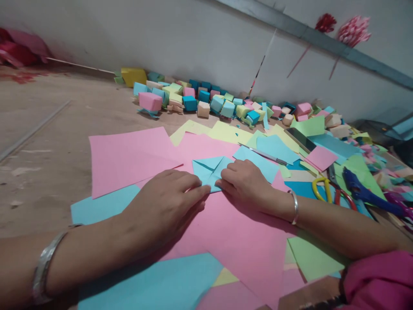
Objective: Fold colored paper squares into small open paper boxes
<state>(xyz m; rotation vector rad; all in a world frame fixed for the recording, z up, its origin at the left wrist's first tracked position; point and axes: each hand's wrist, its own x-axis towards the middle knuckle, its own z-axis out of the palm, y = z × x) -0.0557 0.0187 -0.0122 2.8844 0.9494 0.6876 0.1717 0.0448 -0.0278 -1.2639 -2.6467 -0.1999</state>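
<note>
A light blue piece of folded paper (209, 168), with triangular flaps meeting near its middle, lies on a pink sheet (232, 241). The fingertips of my left hand (164, 204) are together on its lower left edge. My right hand (247, 183) is closed over its right side, fingers curled and thumb at the lower edge. My fingers partly hide the paper. Under and around my hands lie a second pink sheet (129, 159) and light blue sheets (151, 284).
Many small folded paper boxes (190, 103) line the wall. To the right are a craft knife (264, 156), a phone (300, 140), yellow-handled scissors (322, 189), a blue tool (364, 189) and loose coloured paper. Paper flowers (354, 31) hang at a rail (300, 28).
</note>
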